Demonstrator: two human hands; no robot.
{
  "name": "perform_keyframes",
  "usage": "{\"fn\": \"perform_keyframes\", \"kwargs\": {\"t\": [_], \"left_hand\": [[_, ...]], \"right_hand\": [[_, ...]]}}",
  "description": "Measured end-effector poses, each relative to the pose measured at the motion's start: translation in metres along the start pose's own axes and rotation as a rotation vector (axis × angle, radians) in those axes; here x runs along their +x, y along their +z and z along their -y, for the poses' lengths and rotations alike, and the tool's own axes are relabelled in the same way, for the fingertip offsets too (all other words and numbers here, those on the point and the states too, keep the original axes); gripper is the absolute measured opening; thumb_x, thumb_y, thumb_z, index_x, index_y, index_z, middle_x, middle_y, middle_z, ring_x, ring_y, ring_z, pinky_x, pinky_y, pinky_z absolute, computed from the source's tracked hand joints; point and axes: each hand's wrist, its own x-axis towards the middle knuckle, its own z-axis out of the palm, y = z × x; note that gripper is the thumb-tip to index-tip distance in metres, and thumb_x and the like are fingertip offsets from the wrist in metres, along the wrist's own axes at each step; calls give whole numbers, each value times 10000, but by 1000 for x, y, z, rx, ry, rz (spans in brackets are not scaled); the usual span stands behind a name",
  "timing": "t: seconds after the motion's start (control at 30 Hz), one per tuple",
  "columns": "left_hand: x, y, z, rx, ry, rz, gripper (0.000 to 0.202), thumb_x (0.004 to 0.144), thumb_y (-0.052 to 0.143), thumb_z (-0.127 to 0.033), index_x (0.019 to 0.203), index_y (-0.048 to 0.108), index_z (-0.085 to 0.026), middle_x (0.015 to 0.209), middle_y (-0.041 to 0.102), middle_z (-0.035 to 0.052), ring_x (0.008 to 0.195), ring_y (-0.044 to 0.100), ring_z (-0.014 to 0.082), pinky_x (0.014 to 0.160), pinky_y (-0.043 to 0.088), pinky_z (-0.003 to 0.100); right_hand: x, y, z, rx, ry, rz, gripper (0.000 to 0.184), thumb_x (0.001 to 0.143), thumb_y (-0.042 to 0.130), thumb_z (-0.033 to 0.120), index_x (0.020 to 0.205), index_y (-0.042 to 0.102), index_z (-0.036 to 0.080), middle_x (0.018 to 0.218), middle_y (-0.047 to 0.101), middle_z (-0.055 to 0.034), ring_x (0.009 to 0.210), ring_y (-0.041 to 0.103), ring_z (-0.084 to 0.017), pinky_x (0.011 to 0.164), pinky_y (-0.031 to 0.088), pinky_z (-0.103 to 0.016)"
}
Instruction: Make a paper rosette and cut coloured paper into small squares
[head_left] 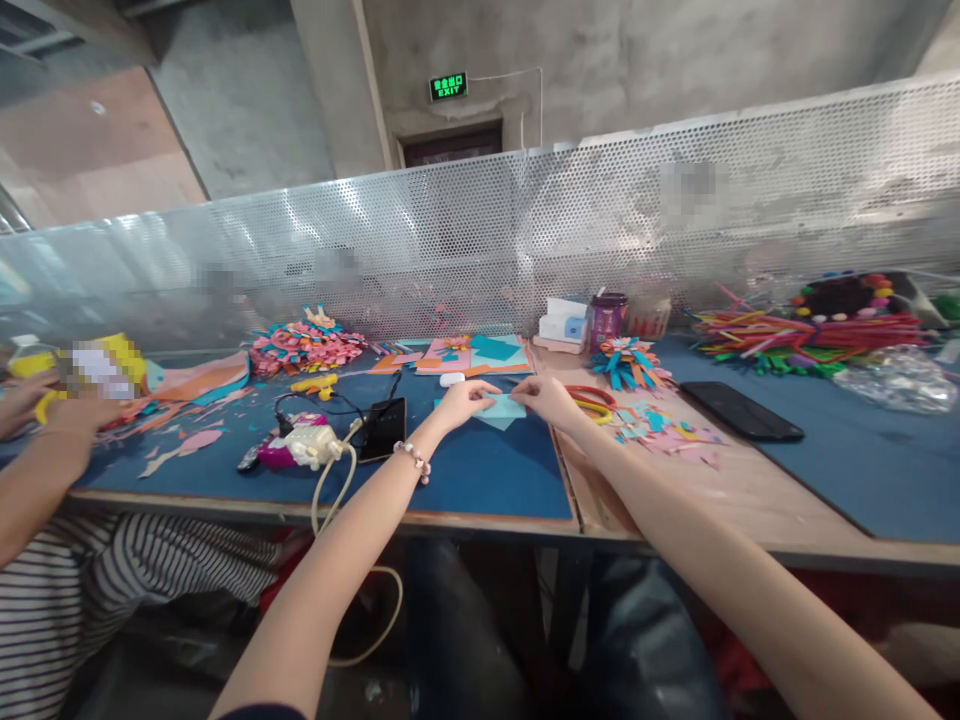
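A light blue sheet of paper (501,411) is held between my two hands, low over the dark blue mat (480,480). My left hand (466,403), with a beaded bracelet on its wrist, pinches the sheet's left side. At the right side, the fingers of my right hand (545,398) close on the same sheet. Its lower part comes to a point toward me. Just behind my left hand sits a small white case (452,380). Red and yellow rings (592,404) lie to the right of my right hand.
Left of my hands are a black phone (383,430), a power strip (300,443) with cables and a yellow glue gun (313,385). Paper scraps (664,430) and another phone (741,410) lie right. Behind stand a tissue box (564,328) and purple cup (607,320). A co-worker's hands (71,405) are far left.
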Motion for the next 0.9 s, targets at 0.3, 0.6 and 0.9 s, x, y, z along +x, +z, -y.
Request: {"fn": "perform_keyframes", "kwargs": {"t": [0.3, 0.6, 0.9], "left_hand": [[-4, 3, -2, 108, -79, 98, 342, 737, 670, -324, 1004, 684, -111, 833, 690, 83, 688, 597, 150, 636, 458, 246], [-6, 7, -18, 456, -44, 147, 213, 776, 643, -271, 935, 710, -146, 882, 679, 68, 744, 615, 167, 723, 468, 266], [-3, 7, -18, 675, 119, 211, 158, 830, 585, -222, 924, 709, -243, 951, 665, 30, 928, 576, 178, 857, 422, 270]], "right_hand": [[0, -1, -6, -133, 20, 159, 142, 713, 665, 283, 751, 671, 147, 631, 672, -27, 554, 612, -145, 527, 465, -235], [-8, 0, 19, -485, -29, 207, 102, 759, 620, 196, 831, 667, 142, 747, 660, -34, 664, 579, -136, 593, 395, -215], [-17, 1, 36, -781, -115, 232, 177, 796, 627, 225, 938, 672, 129, 1016, 591, -134, 984, 512, -239, 810, 378, -305]]}}
